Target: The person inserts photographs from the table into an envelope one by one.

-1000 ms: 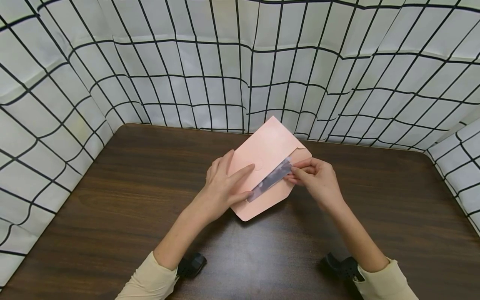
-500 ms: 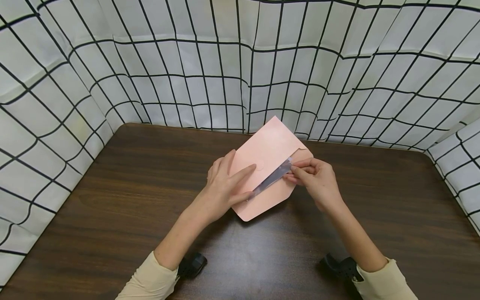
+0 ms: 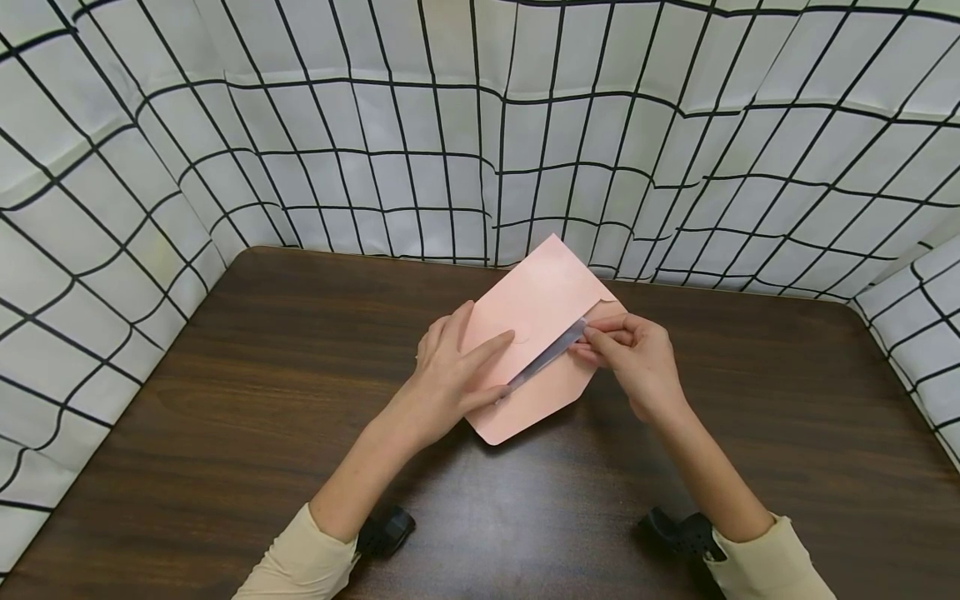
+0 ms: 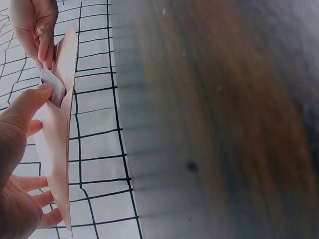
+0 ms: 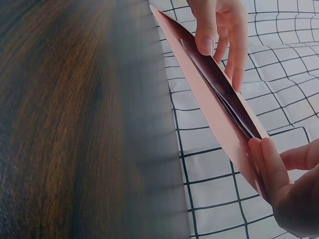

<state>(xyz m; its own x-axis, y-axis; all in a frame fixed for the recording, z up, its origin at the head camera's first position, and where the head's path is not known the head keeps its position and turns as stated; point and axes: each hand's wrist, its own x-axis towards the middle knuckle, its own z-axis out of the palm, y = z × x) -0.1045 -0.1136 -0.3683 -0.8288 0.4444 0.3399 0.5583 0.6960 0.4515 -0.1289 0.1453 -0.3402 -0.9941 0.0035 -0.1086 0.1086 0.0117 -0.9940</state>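
Observation:
A pink paper envelope (image 3: 540,292) is held tilted above the table, its flap side toward me. A thin grey-purple printed sheet (image 3: 549,353) sits mostly inside the pocket; only a narrow strip shows. My left hand (image 3: 447,375) grips the envelope's left side, thumb at the pocket's mouth and fingers spread over the front panel. My right hand (image 3: 637,354) pinches the right end of the sheet at the mouth, its other fingers against the envelope. In the right wrist view the pocket gapes, and the dark sheet (image 5: 219,79) lies between the pink panels.
A brown wood-grain table (image 3: 262,375) lies beneath. White cloth with a black grid (image 3: 360,125) stands behind it and along both sides. Black wrist devices (image 3: 384,531) sit below both forearms, by the cream sleeves (image 3: 303,554).
The sheet has slid up and deeper into the envelope, so its visible strip is narrower. The envelope has shifted slightly right. Both hands keep nearly the same places.

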